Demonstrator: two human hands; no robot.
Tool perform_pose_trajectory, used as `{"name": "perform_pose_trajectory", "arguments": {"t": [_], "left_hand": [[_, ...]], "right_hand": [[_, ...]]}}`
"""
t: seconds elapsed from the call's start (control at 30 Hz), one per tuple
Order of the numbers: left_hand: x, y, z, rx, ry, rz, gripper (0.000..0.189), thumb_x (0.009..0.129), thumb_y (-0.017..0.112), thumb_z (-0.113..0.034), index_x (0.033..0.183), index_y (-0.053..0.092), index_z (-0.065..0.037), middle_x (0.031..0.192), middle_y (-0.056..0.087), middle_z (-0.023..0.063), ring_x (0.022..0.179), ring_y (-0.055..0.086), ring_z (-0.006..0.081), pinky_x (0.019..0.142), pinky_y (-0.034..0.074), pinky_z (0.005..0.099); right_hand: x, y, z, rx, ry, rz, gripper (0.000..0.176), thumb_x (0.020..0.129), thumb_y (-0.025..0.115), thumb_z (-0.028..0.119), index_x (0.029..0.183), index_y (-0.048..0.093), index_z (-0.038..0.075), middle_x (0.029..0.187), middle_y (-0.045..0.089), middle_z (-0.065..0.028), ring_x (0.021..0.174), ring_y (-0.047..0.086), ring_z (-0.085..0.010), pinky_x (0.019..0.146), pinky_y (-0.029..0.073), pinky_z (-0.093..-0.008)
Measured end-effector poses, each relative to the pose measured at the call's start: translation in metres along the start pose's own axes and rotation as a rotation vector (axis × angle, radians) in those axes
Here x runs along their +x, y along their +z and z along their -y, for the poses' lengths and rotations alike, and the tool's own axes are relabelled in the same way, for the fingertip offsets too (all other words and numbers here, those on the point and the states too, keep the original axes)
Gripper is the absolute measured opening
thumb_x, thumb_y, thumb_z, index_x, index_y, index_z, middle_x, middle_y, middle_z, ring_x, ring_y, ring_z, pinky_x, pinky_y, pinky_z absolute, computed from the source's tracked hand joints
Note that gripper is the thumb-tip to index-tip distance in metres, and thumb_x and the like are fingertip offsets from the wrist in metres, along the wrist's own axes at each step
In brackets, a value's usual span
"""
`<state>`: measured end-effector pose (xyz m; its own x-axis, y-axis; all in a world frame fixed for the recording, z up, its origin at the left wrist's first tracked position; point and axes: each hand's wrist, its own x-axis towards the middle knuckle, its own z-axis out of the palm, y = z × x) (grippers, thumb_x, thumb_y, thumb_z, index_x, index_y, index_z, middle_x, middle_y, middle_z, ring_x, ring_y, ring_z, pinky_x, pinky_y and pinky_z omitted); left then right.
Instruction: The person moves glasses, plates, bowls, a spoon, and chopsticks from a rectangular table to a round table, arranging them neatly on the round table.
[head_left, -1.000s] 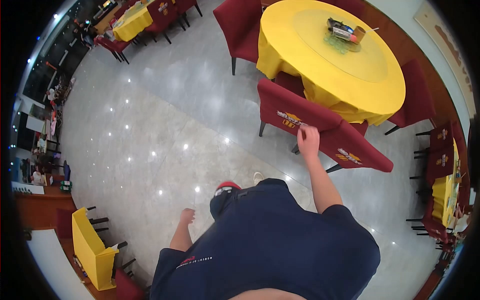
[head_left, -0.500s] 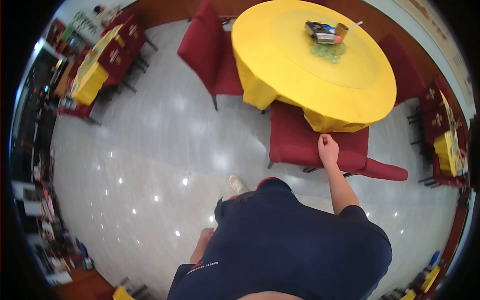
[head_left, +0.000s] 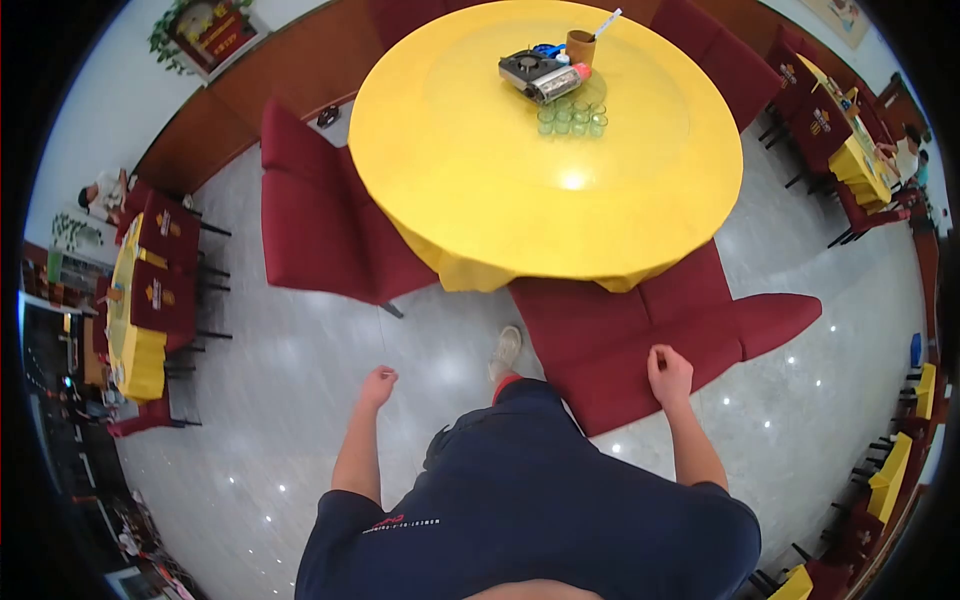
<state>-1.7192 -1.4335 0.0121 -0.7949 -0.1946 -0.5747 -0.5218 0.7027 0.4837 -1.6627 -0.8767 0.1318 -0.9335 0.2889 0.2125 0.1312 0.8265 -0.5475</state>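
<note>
My right hand (head_left: 669, 374) grips the top of the back of a dark red covered chair (head_left: 610, 340) that stands at the near edge of a round table with a yellow cloth (head_left: 500, 200). My left hand (head_left: 378, 385) hangs free over the grey floor, fingers curled, holding nothing. Near the table's middle stand a portable gas stove (head_left: 538, 74), a brown cup with a straw (head_left: 580, 46) and several small green glasses (head_left: 572, 117).
Another red chair (head_left: 310, 230) stands left of the table, and a third (head_left: 770, 320) right of the one I hold. More yellow tables with red chairs stand at the far left (head_left: 135, 330) and upper right (head_left: 850, 150). The glossy grey floor (head_left: 300, 400) is open at left.
I have turned to face the table squarely; it now sits centred ahead. My right hand stays on the chair back. My left arm has swung forward into view.
</note>
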Motion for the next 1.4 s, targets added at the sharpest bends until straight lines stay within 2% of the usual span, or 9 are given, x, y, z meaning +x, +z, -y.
{"name": "perform_pose_trajectory", "arguments": {"t": [0.17,0.43,0.63,0.7,0.77,0.8,0.9,1.13,1.4], "left_hand": [[0.034,-0.011,-0.118,0.213,0.319,0.341,0.034,0.075,0.055,-0.026,0.100,0.054,-0.004,0.090,0.060,0.0130,0.083,0.057,0.0255,0.073,0.044,0.0335],[0.086,-0.006,-0.245,0.185,0.524,0.477,0.031,0.076,0.056,-0.024,0.099,0.054,-0.004,0.089,0.059,0.0098,0.079,0.058,0.0201,0.070,0.045,0.0315],[0.165,0.003,-0.323,0.306,0.748,0.577,0.027,0.075,0.056,-0.023,0.095,0.056,-0.004,0.088,0.060,0.0105,0.080,0.058,0.0235,0.072,0.045,0.0332],[0.191,0.007,-0.364,0.252,0.831,0.556,0.027,0.075,0.056,-0.023,0.094,0.056,-0.004,0.086,0.060,0.0102,0.078,0.058,0.0237,0.071,0.045,0.0328],[0.209,0.008,-0.417,0.124,0.811,0.566,0.027,0.075,0.056,-0.024,0.094,0.056,-0.005,0.085,0.060,0.0098,0.077,0.057,0.0240,0.070,0.045,0.0325],[0.225,0.013,-0.440,0.123,0.878,0.472,0.029,0.076,0.055,-0.026,0.097,0.054,-0.006,0.086,0.060,0.0096,0.075,0.057,0.0229,0.070,0.045,0.0321],[0.256,0.030,-0.500,0.049,0.868,0.275,0.035,0.077,0.055,-0.030,0.104,0.051,-0.009,0.090,0.059,0.0117,0.076,0.058,0.0233,0.070,0.045,0.0329],[0.305,0.079,-0.564,0.296,0.761,0.071,0.038,0.077,0.049,-0.031,0.111,0.046,-0.013,0.097,0.056,0.0154,0.090,0.054,0.0300,0.076,0.043,0.0398],[0.327,0.090,-0.574,0.528,0.662,0.202,0.033,0.069,0.049,-0.016,0.101,0.054,-0.014,0.094,0.058,0.0136,0.086,0.056,0.0295,0.072,0.046,0.0388]], "right_hand": [[-0.007,-0.009,0.008,-0.036,0.143,0.089,0.006,0.072,0.058,0.011,0.076,0.058,0.005,0.065,0.059,-0.0097,0.058,0.059,-0.0219,0.054,0.047,-0.0296],[-0.021,-0.013,0.003,-0.216,0.221,0.095,0.004,0.071,0.057,0.011,0.072,0.058,0.007,0.063,0.057,-0.0097,0.056,0.057,-0.0236,0.052,0.046,-0.0324],[-0.007,0.008,0.004,-0.425,0.566,-0.034,0.013,0.075,0.054,0.016,0.078,0.060,0.005,0.070,0.060,-0.0123,0.063,0.058,-0.0274,0.058,0.046,-0.0357],[0.014,0.035,0.014,-0.218,0.843,-0.222,0.016,0.077,0.053,0.017,0.081,0.060,0.003,0.072,0.060,-0.0136,0.066,0.059,-0.0265,0.061,0.046,-0.0330],[0.058,0.066,0.028,0.046,0.859,-0.186,0.017,0.077,0.053,0.017,0.083,0.060,0.003,0.074,0.061,-0.0143,0.069,0.060,-0.0252,0.063,0.046,-0.0305],[0.074,0.093,0.014,0.180,0.704,-0.169,0.016,0.076,0.056,0.014,0.081,0.059,0.000,0.063,0.056,-0.0121,0.056,0.054,-0.0183,0.056,0.044,-0.0283],[0.175,0.118,0.021,0.081,0.332,0.025,0.018,0.076,0.057,0.018,0.085,0.058,0.002,0.069,0.058,-0.0130,0.063,0.057,-0.0233,0.057,0.044,-0.0303],[0.402,0.161,-0.016,-0.078,0.081,-0.064,0.023,0.083,0.042,0.017,0.103,0.051,0.011,0.084,0.055,-0.0136,0.077,0.055,-0.0278,0.067,0.044,-0.0369],[0.495,0.203,-0.031,-0.310,0.238,0.580,0.036,0.068,0.054,0.018,0.104,0.051,0.016,0.093,0.058,-0.0131,0.087,0.055,-0.0285,0.074,0.046,-0.0385]]}}
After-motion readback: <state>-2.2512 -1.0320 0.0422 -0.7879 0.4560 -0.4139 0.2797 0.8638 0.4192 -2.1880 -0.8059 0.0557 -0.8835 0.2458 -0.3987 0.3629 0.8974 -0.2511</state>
